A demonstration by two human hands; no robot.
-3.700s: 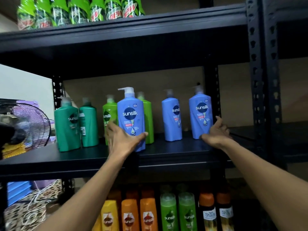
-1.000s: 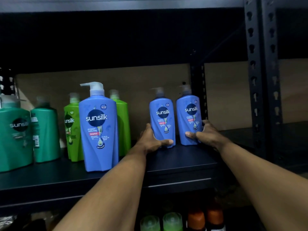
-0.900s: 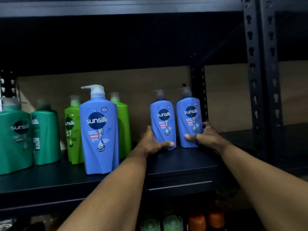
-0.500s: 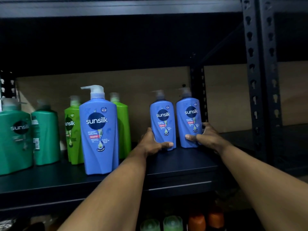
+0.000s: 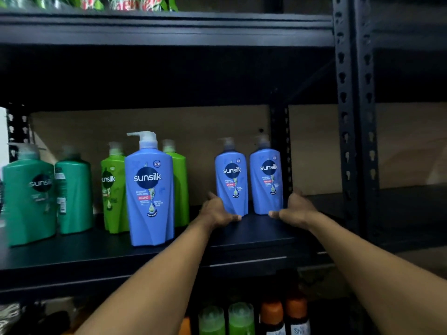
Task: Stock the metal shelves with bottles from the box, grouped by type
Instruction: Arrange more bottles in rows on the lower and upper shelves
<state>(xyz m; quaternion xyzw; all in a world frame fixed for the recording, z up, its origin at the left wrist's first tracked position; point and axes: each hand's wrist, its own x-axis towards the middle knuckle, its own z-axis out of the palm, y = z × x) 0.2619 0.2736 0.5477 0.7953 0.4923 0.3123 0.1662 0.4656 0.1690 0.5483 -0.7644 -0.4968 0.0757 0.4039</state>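
Blue bottles: two paired, one outstanding.
Left hand (image 5: 219,213) grips left bottle (image 5: 231,180), right hand (image 5: 298,209) grips right bottle (image 5: 266,180), centre right on shelf (image 5: 254,238); earlier apart, now just beside. Third bottle (image 5: 150,189), centre left, likely joins next.

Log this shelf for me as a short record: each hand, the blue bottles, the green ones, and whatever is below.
left hand: grips base of left rear blue Sunsilk bottle
right hand: grips base of right rear blue Sunsilk bottle
rear pair: upright, side by side, right end of metal shelf
front blue Sunsilk bottle: upright, untouched, apart from the pair
light green bottles: two, behind it
dark green bottles: two, far left
below: green-capped bottles, orange-capped bottles
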